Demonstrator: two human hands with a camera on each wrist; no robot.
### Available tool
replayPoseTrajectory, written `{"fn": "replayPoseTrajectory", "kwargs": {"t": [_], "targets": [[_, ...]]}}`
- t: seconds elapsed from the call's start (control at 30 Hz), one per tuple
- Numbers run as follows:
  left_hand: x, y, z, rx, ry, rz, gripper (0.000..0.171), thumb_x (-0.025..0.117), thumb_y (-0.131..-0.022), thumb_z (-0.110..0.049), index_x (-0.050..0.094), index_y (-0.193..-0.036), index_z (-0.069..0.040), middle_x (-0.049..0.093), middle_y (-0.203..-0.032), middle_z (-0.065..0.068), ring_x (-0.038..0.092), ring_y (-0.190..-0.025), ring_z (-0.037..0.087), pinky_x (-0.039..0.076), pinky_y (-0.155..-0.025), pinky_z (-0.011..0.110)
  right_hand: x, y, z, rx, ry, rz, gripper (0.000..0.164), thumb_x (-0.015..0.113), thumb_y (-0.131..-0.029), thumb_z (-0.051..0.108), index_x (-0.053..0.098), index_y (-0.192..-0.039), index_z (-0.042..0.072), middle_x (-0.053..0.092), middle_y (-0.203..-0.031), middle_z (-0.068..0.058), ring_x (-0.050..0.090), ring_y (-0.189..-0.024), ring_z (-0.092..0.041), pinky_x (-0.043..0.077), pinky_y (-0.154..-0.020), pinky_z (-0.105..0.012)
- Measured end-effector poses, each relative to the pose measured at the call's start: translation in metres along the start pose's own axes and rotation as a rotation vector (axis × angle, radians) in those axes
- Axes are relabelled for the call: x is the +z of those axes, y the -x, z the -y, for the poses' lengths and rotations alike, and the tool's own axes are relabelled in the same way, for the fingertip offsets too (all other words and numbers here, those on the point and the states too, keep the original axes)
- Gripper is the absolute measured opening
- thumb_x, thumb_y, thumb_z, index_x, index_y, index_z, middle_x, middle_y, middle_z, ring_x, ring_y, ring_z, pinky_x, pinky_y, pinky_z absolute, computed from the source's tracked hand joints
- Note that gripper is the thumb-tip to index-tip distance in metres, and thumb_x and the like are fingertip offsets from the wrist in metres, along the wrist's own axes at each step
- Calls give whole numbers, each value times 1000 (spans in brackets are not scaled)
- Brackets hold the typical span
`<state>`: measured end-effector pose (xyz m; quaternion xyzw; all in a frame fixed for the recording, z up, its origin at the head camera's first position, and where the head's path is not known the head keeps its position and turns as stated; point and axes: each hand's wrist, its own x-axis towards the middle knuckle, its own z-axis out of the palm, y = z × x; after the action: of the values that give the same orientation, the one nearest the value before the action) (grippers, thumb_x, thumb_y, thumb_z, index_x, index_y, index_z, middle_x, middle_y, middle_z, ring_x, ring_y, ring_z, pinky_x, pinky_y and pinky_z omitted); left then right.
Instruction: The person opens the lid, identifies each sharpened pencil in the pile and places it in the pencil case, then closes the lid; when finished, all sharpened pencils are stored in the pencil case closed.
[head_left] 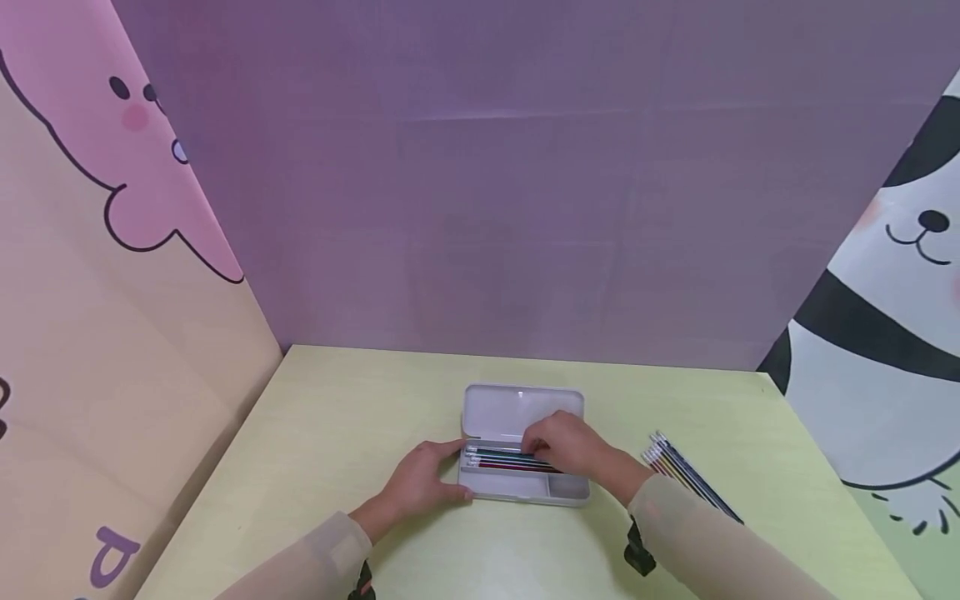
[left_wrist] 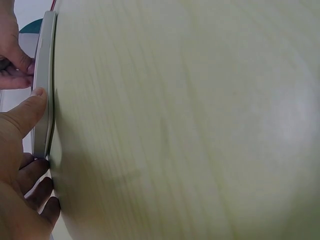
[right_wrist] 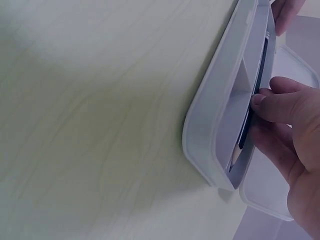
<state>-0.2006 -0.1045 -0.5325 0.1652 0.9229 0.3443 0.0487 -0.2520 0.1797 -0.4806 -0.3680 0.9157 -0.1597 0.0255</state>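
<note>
An opened white pencil case lies on the table, its lid tipped back. Several dark, red and green striped pencils lie side by side in its long compartment. My left hand grips the left end of the case, thumb at the front edge and fingers around the corner. Over the right half of the compartment, my right hand reaches in from above. In the right wrist view its thumb and fingers pinch a dark pencil, whose sharpened tip points at the case's right end. The hand hides part of the pencils.
A bunch of loose pencils lies on the pale wooden table, right of the case and partly behind my right sleeve. A purple panel stands along the table's back edge, with cartoon-printed panels at both sides.
</note>
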Motion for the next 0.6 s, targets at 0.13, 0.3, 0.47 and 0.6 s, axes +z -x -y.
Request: {"fn": "replayPoseTrajectory", "kwargs": {"t": [0.13, 0.3, 0.47, 0.6], "targets": [[1, 0, 1, 5, -6, -5, 90, 90, -75, -44, 53, -150, -8, 61, -142, 18, 56, -131, 37, 45, -113, 54, 2, -1, 1, -17, 14, -25, 18, 79, -84, 1, 79, -85, 19, 75, -82, 11, 63, -75, -4, 59, -75, -29], [2, -1, 2, 6, -12, -6, 91, 90, -75, -44, 53, -149, -8, 62, -140, 18, 57, -130, 36, 45, -112, 53, 2, -2, -2, -7, -19, -29, 17, 81, -84, 4, 79, -85, 20, 76, -83, 10, 64, -76, -3, 59, -75, -28], [-1, 0, 0, -1, -21, -3, 89, 90, -76, -43, 54, -149, -7, 63, -139, 18, 57, -129, 36, 46, -112, 53, -1, -1, -5, 15, -133, 9, 16, 80, -84, 2, 78, -88, 17, 77, -85, 6, 69, -80, -4, 59, -74, -26], [0, 0, 0, -10, -23, 3, 87, 90, -77, -43, 54, -149, -9, 63, -138, 17, 57, -128, 35, 46, -111, 53, -9, 2, -6, 47, -233, 40, 12, 79, -87, 5, 79, -96, 13, 78, -92, 3, 72, -85, -8, 60, -77, -26]]}}
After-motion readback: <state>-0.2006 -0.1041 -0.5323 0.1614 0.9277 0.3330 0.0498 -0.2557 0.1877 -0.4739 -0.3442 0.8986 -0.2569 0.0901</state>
